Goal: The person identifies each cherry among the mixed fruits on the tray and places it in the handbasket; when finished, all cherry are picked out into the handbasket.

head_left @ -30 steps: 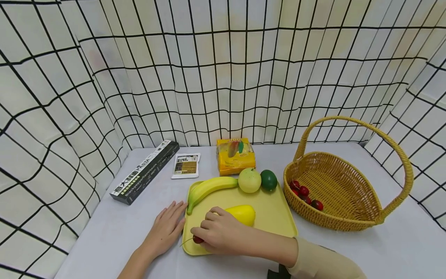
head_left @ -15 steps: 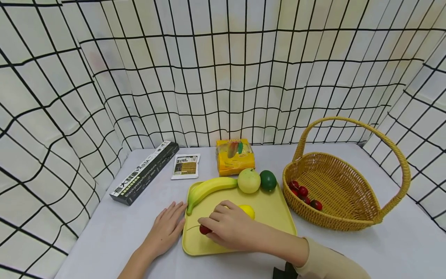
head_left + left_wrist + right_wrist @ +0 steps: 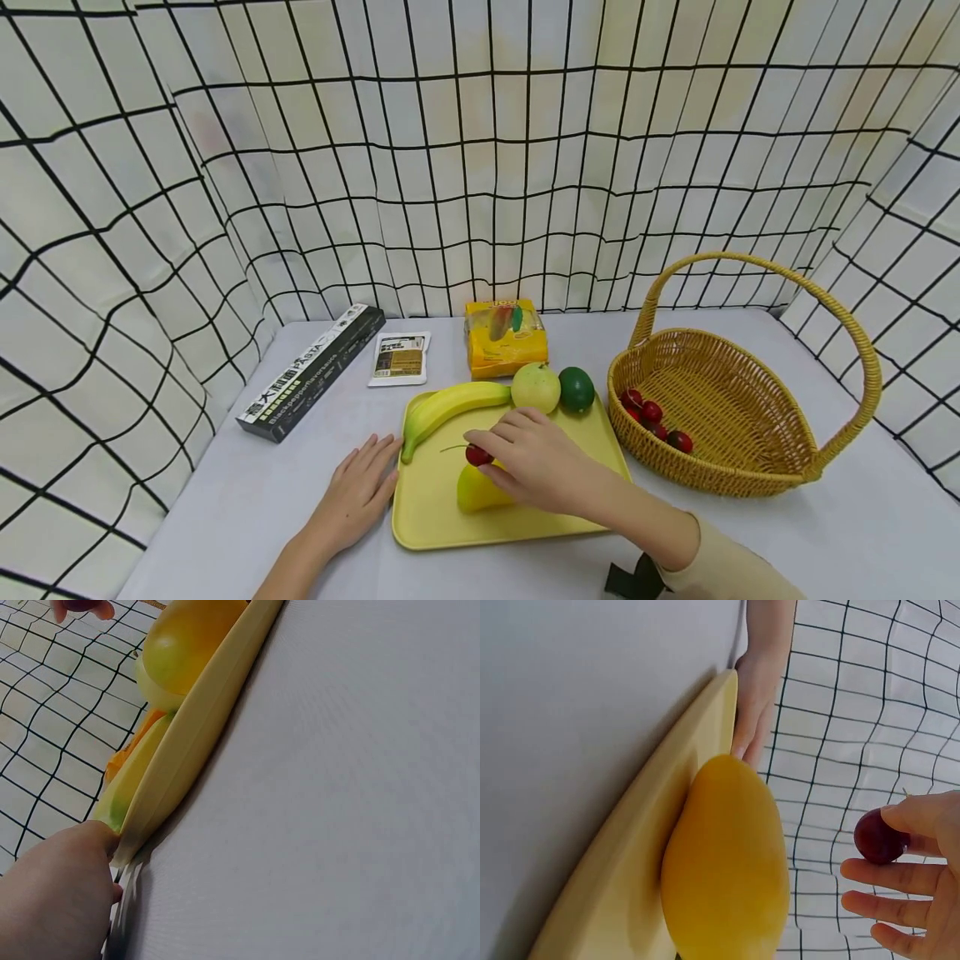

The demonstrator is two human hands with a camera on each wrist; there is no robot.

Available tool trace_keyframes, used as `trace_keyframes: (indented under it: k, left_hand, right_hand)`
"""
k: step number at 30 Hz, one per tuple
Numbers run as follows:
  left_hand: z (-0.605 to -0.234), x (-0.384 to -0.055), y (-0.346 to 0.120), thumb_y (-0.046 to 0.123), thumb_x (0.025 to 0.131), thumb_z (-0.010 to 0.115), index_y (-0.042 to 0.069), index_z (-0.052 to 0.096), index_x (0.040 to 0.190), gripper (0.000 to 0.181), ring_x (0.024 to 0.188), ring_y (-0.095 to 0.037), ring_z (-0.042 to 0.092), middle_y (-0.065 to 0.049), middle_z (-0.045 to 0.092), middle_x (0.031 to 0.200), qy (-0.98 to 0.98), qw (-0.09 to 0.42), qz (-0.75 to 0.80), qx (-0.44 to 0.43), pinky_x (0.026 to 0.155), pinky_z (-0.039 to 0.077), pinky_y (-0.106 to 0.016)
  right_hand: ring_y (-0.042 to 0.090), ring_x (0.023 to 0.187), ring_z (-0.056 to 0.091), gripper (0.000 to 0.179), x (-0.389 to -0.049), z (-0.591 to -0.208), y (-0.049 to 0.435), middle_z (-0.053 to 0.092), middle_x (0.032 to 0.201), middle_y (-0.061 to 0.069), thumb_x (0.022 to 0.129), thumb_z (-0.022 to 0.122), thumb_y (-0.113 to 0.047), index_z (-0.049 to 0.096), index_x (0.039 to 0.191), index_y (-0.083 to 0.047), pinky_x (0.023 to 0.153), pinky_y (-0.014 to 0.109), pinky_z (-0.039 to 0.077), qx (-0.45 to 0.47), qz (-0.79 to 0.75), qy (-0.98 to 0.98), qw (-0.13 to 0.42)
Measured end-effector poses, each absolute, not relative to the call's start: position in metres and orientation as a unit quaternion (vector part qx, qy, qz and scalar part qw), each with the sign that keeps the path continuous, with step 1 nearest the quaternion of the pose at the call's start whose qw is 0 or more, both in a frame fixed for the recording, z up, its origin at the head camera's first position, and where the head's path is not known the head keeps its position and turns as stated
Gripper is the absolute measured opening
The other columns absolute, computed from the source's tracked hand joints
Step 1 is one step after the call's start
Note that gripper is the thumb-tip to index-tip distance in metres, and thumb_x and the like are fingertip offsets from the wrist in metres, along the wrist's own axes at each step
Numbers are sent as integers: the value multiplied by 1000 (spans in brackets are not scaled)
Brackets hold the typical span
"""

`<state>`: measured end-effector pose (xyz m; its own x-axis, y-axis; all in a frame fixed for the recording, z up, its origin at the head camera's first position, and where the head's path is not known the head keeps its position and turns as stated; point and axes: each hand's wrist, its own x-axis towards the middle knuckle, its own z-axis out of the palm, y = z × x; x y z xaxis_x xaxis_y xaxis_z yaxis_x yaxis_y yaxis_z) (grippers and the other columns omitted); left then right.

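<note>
My right hand [image 3: 536, 462] pinches a dark red cherry [image 3: 477, 455] between thumb and fingers, its thin stem pointing left. In the right wrist view the cherry [image 3: 881, 836] hangs from the fingertips, with the other fingers spread apart. Below it, a yellow mango-shaped fruit [image 3: 476, 492] lies on the yellow tray [image 3: 431, 523], partly covered by the hand in the head view. My left hand [image 3: 360, 493] rests flat with its fingertips at the tray's left edge, near the banana [image 3: 450, 407]. In the left wrist view its thumb side [image 3: 64, 881] is against the tray rim [image 3: 191, 750].
A pale green round fruit [image 3: 536, 388] and a dark green one [image 3: 577, 389] sit at the tray's back right. The wicker basket [image 3: 735, 400] to the right holds several cherries [image 3: 651, 412]. Behind are a yellow package [image 3: 506, 337], a white sachet [image 3: 400, 358] and a black pasta box [image 3: 311, 372].
My right hand has lifted the cherry from the tray's front left and carried it right and away from me, over the yellow fruit. My left hand has stayed put.
</note>
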<state>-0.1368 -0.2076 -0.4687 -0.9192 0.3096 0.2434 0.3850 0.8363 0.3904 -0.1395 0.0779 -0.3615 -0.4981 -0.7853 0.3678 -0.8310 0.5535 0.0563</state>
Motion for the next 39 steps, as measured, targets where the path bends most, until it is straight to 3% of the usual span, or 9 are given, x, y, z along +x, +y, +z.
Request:
trace_keyframes:
  k: [11, 33, 39]
  left_hand:
    - [-468, -137, -207, 28, 97, 43, 9, 39, 139, 47, 133, -34, 25, -13, 38, 141, -957, 76, -218, -176, 106, 15, -54]
    - [-469, -138, -208, 28, 97, 43, 9, 38, 139, 47, 133, -33, 25, -13, 38, 142, -957, 72, -221, -173, 106, 14, -53]
    - [-468, -137, -207, 27, 96, 44, 8, 39, 139, 47, 133, -34, 25, -13, 39, 141, -956, 76, -222, -176, 106, 15, -54]
  right_hand:
    - [15, 87, 54, 36, -147, -357, 111, 64, 91, -6, 81, 69, -25, 60, 115, -16, 80, 32, 43, 418, 101, -878, 210]
    - [10, 72, 48, 36, -150, -370, 169, 61, 84, -6, 80, 70, -25, 61, 113, -14, 64, 26, 45, 304, 100, -928, 189]
    - [14, 76, 56, 34, -154, -372, 191, 64, 89, 0, 80, 70, -19, 62, 111, -10, 64, 29, 49, 286, 117, -929, 202]
